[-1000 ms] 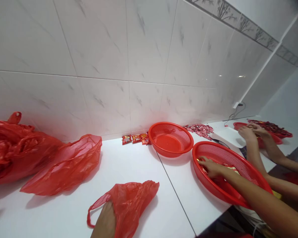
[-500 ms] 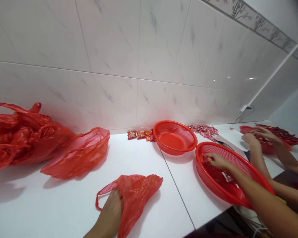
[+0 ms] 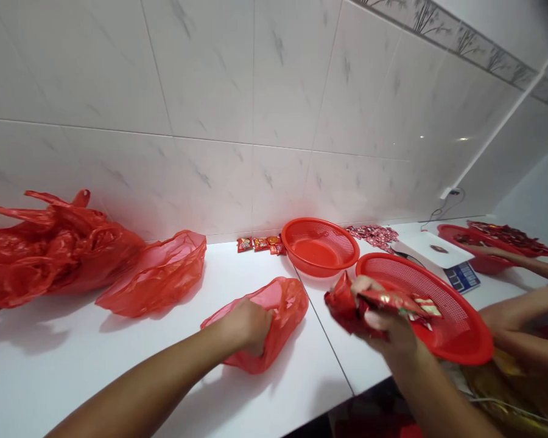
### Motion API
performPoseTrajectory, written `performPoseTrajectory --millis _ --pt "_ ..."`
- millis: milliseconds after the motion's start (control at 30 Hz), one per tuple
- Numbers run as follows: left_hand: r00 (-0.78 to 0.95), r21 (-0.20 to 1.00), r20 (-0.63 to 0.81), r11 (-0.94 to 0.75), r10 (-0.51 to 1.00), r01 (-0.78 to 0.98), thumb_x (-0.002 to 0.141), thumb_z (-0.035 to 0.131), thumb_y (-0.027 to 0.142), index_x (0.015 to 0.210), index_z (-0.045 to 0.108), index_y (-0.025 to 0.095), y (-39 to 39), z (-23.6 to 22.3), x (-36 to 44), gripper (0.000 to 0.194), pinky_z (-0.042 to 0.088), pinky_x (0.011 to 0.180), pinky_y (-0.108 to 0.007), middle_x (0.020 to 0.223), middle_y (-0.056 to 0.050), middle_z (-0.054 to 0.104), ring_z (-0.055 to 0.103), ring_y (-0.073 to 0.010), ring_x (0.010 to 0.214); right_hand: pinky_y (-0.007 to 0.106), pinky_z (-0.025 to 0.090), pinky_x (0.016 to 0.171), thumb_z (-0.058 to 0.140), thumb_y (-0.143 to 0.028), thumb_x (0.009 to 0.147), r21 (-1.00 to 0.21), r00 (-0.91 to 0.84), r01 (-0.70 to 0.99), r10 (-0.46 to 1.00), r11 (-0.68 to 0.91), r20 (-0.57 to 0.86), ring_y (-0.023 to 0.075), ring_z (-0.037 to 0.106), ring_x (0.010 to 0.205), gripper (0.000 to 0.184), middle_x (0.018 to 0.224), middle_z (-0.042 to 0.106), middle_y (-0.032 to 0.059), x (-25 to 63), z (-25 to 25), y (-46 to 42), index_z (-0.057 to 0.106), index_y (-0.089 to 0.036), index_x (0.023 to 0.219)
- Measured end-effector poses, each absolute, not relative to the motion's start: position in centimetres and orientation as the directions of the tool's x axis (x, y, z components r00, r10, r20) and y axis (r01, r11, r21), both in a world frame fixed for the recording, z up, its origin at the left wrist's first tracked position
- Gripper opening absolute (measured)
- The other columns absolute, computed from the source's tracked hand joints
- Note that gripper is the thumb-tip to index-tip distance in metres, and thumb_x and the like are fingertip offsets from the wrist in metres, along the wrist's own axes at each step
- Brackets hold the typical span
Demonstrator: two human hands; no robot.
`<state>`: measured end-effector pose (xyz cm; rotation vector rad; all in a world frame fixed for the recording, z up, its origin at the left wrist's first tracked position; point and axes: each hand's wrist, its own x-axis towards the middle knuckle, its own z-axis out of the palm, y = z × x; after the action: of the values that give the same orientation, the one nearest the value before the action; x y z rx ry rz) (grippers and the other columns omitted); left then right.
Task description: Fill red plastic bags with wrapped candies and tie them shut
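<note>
My left hand point(image 3: 251, 325) is closed at the mouth of a small red plastic bag point(image 3: 283, 316), its fingers curled over the near side. The bag's opening gapes to the right of the hand, just above the white table. My right hand point(image 3: 390, 325) grips a bunch of shiny red snack packets point(image 3: 347, 304), partly blurred, between the bag and a large red basket point(image 3: 466, 340). A few more packets lie inside that basket, partly behind the hand.
A smaller red basket point(image 3: 317, 266) and small packets point(image 3: 260, 243) stand by the tiled wall. Red bags point(image 3: 73, 249) are heaped at left. A white scale point(image 3: 432, 249) is behind the large basket. At right, a co-worker's arms point(image 3: 520, 316) reach near another red basket point(image 3: 488, 258).
My right hand has come out of the large basket to the left with red packets. My left hand and the bag have moved up and right, and the bag's mouth is now open.
</note>
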<state>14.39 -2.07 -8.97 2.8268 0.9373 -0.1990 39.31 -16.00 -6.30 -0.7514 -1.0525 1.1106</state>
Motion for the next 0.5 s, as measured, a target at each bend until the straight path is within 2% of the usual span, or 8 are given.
performPoseTrajectory --millis 67,133,233,300,333,367,433,500 --pt "0.819 0.041 -0.206 -0.832 0.535 0.553 0.062 0.080 0.022 0.072 0.072 0.019 -2.5 -6.6 14.9 0.014 0.054 0.070 -0.045 0.060 -0.007 0.066 0.067 -0.0309 0.061 0.026 0.038 0.048 0.083 -0.054 0.075 -0.791 -0.008 -0.501 0.912 0.351 0.410 0.0138 0.047 0.056 0.036 0.076 0.057 0.0004 35.1 -5.9 -17.1 0.061 -0.027 0.087" --pt "0.856 0.000 -0.163 -0.867 0.491 0.498 0.076 0.074 0.023 0.077 0.073 0.019 -3.4 -4.6 14.2 0.005 0.054 0.076 -0.047 0.070 -0.009 0.070 0.069 -0.0318 0.070 0.027 0.039 0.048 0.078 -0.055 0.082 -0.719 -0.051 -0.583 0.866 0.378 0.497 0.0142 0.045 0.054 0.034 0.076 0.056 0.0004 32.4 -5.5 -17.6 0.063 -0.028 0.093" --pt "0.803 0.024 0.166 -0.817 0.572 0.576 0.086 0.068 0.026 0.091 0.075 0.020 -4.6 -4.0 11.5 0.011 0.054 0.089 -0.051 0.097 -0.014 0.073 0.070 -0.0348 0.095 0.028 0.042 0.052 0.083 -0.052 0.083 -0.698 -0.068 -0.558 0.814 0.448 0.577 0.0140 0.048 0.057 0.032 0.080 0.058 0.0000 31.1 -5.1 -16.6 0.065 -0.028 0.096" --pt "0.572 0.161 0.437 -0.686 0.694 0.709 0.087 0.070 0.037 0.120 0.071 0.020 -4.5 -5.7 9.7 0.037 0.050 0.101 -0.058 0.129 -0.019 0.066 0.063 -0.0413 0.120 0.028 0.046 0.060 0.088 -0.042 0.081 -0.739 -0.104 -0.403 0.776 0.540 0.623 0.0149 0.056 0.065 0.031 0.087 0.063 0.0016 31.3 -4.8 -14.5 0.068 -0.027 0.097" --pt "0.438 0.278 0.492 -0.612 0.752 0.740 0.087 0.070 0.044 0.135 0.064 0.021 -4.2 -7.0 8.9 0.053 0.049 0.104 -0.060 0.140 -0.021 0.060 0.058 -0.0431 0.130 0.030 0.048 0.065 0.090 -0.038 0.079 -0.759 -0.143 -0.290 0.758 0.582 0.636 0.0161 0.060 0.071 0.030 0.091 0.066 0.0027 31.6 -4.6 -13.2 0.069 -0.025 0.098" --pt "0.343 0.415 0.467 -0.545 0.815 0.728 0.089 0.068 0.050 0.145 0.055 0.022 -3.7 -8.4 8.4 0.064 0.051 0.104 -0.059 0.144 -0.021 0.058 0.058 -0.0419 0.132 0.031 0.049 0.070 0.090 -0.034 0.077 -0.773 -0.193 -0.166 0.748 0.613 0.635 0.0176 0.062 0.076 0.030 0.093 0.068 0.0037 31.8 -4.3 -11.7 0.071 -0.024 0.097" --pt "0.288 0.686 0.271 -0.394 0.919 0.611 0.094 0.061 0.056 0.151 0.046 0.023 -2.6 -11.1 8.1 0.068 0.057 0.096 -0.050 0.132 -0.016 0.066 0.068 -0.0334 0.118 0.032 0.049 0.075 0.090 -0.031 0.073 -0.797 -0.285 0.068 0.777 0.600 0.561 0.0200 0.064 0.082 0.028 0.092 0.070 0.0044 32.2 -3.9 -8.4 0.072 -0.021 0.093" --pt "0.304 0.802 0.181 -0.319 0.935 0.504 0.096 0.058 0.055 0.154 0.042 0.025 -1.8 -12.8 8.5 0.068 0.057 0.094 -0.043 0.125 -0.012 0.069 0.070 -0.0266 0.107 0.030 0.047 0.070 0.086 -0.027 0.072 -0.863 -0.316 0.209 0.867 0.461 0.386 0.0195 0.063 0.079 0.021 0.086 0.070 0.0029 32.4 -3.4 -5.4 0.072 -0.021 0.086"
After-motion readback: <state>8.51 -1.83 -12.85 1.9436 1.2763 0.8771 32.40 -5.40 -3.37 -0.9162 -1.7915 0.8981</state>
